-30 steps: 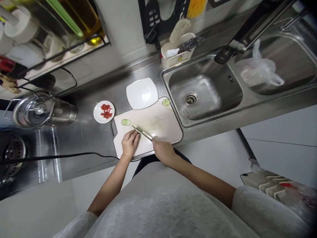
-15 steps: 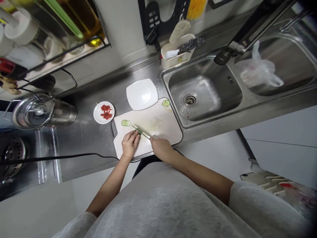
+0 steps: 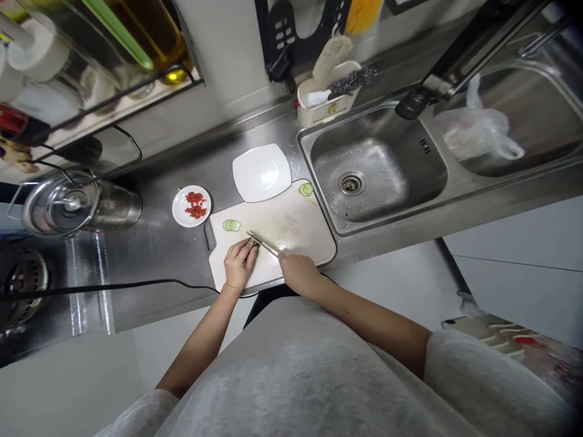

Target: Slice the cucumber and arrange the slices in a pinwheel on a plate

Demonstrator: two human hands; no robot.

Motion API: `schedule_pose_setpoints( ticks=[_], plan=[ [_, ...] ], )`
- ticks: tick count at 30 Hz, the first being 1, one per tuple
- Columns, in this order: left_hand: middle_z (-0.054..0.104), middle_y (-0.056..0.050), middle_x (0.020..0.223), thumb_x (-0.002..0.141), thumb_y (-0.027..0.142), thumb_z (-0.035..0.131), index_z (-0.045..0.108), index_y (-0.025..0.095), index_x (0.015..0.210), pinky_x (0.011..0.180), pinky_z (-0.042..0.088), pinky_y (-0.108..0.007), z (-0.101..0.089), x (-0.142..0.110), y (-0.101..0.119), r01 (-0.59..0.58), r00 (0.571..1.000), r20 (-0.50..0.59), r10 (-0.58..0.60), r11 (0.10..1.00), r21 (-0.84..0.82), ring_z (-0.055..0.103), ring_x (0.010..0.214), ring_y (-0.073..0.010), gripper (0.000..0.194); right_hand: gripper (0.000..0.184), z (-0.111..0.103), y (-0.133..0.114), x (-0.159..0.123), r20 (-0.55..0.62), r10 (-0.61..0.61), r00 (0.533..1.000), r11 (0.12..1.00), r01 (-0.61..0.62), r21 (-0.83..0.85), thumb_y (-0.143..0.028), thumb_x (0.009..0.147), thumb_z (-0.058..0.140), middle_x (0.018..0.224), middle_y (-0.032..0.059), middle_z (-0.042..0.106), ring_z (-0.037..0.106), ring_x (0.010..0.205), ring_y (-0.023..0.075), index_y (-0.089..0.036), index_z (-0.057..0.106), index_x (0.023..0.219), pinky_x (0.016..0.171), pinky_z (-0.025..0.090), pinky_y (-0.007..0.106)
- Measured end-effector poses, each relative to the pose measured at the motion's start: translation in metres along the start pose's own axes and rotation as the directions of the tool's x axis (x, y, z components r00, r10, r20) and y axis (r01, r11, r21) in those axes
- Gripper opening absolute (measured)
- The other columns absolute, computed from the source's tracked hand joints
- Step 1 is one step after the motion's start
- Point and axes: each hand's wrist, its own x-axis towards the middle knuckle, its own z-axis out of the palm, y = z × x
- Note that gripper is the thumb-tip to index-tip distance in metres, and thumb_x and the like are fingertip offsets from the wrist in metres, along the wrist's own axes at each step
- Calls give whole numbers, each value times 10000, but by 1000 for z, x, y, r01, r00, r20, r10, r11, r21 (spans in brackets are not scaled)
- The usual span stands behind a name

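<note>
Hands (image 3: 300,274) in place, knife (image 3: 266,246) slightly farther right

A cream caddy (image 3: 325,114) stands by the worktop's (image 3: 155,261) back edge, with a pale scrubber (image 3: 332,56) poking out. Right of it, two sink basins are set in; the left basin (image 3: 382,176) is wet, and the right basin (image 3: 542,115) holds a crumpled plastic bag (image 3: 483,130). A lidded steel pot (image 3: 118,206) stands toward the left end, near a burner (image 3: 31,285). A black cord (image 3: 136,284) reaches the front edge.
</note>
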Motion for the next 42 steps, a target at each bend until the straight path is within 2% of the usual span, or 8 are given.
schedule_pose_setpoints(
  ticks=[6, 15, 23, 28, 34, 39, 42],
  plan=[
    [694, -86, 1047, 896, 300, 554, 681, 205, 1092, 882, 508, -345, 0, 0, 1, -1, 1000, 4, 1, 1000, 3, 627, 1007, -190, 252, 309, 2, 4, 2, -19, -21, 1000, 1000, 21, 10, -52, 876, 357, 900, 154, 704, 685, 904, 252, -109, 588, 1073, 732, 516, 324],
    [692, -91, 1062, 896, 308, 554, 682, 206, 1086, 899, 509, -362, -1, 1, 1, 20, 1000, 10, -20, 1000, -7, 632, 1005, -195, 250, 323, 1, 1, 1, 21, 4, 1000, 1000, -4, 3, -82, 908, 338, 926, 187, 699, 680, 944, 256, -92, 582, 1118, 756, 515, 327],
    [694, -89, 1050, 893, 302, 558, 683, 202, 1084, 887, 509, -347, 0, 1, 0, 10, 1000, 1, -10, 1000, 0, 632, 996, -192, 250, 297, 15, 4, 11, -51, -2, 999, 1000, 4, 25, -63, 891, 358, 915, 159, 705, 686, 911, 251, -107, 588, 1073, 734, 516, 320],
    [697, -89, 1043, 896, 303, 550, 681, 197, 1084, 883, 504, -337, 0, 1, 1, 13, 1000, -2, -13, 1000, -4, 631, 992, -188, 252, 301, 20, 5, 12, -47, 8, 999, 1000, -7, 27, -55, 888, 365, 934, 152, 703, 678, 941, 245, -120, 572, 1097, 752, 508, 322],
    [703, -87, 1024, 899, 323, 537, 677, 196, 1080, 867, 499, -331, -1, 2, 4, 19, 1000, -15, -19, 1000, 22, 636, 973, -190, 261, 279, 14, 5, 9, -35, 44, 998, 999, -44, 13, -102, 908, 385, 992, 163, 689, 663, 987, 225, -124, 570, 1116, 769, 487, 292],
    [703, -86, 1020, 900, 349, 518, 659, 208, 1104, 847, 498, -344, -4, 2, 11, 44, 999, 9, -45, 998, 55, 638, 968, -208, 285, 296, 4, 14, -5, -90, 31, 996, 999, -34, -37, -222, 959, 349, 989, 150, 694, 661, 971, 231, -142, 576, 1131, 760, 476, 306],
    [686, -97, 1043, 903, 360, 506, 623, 202, 1156, 848, 496, -358, -7, 1, 17, 74, 997, -26, -73, 997, 38, 627, 984, -222, 321, 307, -2, 20, -14, -128, 48, 991, 994, -60, -92, -227, 955, 350, 977, 138, 699, 663, 953, 231, -160, 569, 1159, 765, 463, 314]
  ],
)
